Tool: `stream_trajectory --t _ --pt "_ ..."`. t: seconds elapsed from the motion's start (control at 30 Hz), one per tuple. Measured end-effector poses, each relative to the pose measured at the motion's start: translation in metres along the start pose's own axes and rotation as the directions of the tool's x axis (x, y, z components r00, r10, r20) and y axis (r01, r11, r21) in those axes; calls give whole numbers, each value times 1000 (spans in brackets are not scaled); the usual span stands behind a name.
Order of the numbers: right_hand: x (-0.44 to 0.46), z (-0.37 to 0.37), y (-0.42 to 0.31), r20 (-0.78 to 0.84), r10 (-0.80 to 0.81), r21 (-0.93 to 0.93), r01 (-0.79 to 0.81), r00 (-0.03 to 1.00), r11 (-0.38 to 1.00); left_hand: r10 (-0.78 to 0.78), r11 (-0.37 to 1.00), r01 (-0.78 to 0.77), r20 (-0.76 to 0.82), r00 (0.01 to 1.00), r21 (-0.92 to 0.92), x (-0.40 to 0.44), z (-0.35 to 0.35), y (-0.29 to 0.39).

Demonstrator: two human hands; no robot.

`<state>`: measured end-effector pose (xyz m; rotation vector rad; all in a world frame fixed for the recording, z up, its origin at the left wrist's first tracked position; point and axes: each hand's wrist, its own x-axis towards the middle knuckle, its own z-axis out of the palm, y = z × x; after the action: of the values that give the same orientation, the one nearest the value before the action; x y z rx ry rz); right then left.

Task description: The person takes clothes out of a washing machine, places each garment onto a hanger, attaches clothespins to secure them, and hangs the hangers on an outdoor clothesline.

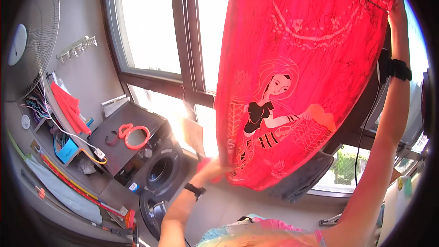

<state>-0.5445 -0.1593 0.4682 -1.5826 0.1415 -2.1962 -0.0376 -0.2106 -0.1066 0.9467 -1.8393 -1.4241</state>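
Note:
A large red printed cloth point(302, 77) hangs spread out in front of me, with pale line patterns and a drawn figure in a black top. High at the right, my right hand point(397, 11) is closed on its upper edge; a dark band circles that wrist. Lower down, my left hand point(212, 171) is closed on the cloth's left edge near the bottom, its fingers partly hidden by the fabric. A watch sits on my left wrist. The cloth's top runs out of view.
On the left stands a front-loading washing machine point(132, 171) with its round door open; a red ring-shaped item point(137, 137) lies on top. A fan point(34, 36) is at upper left. Dark clothing point(304, 178) hangs behind the cloth, before bright windows point(148, 23).

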Motion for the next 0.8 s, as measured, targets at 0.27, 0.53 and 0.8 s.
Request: stream_trajectory --t 0.27,0.53,0.8 --pt "9 -2 49 -189 -107 -141 81 976 987 131 786 58 258 957 -615 50 78 66" --pt "-18 101 29 -205 -139 104 163 969 981 526 742 -356 163 835 -568 -104 3 170" --pt "1 174 136 -309 -59 195 124 949 973 347 804 -188 187 919 -564 -109 -26 195"
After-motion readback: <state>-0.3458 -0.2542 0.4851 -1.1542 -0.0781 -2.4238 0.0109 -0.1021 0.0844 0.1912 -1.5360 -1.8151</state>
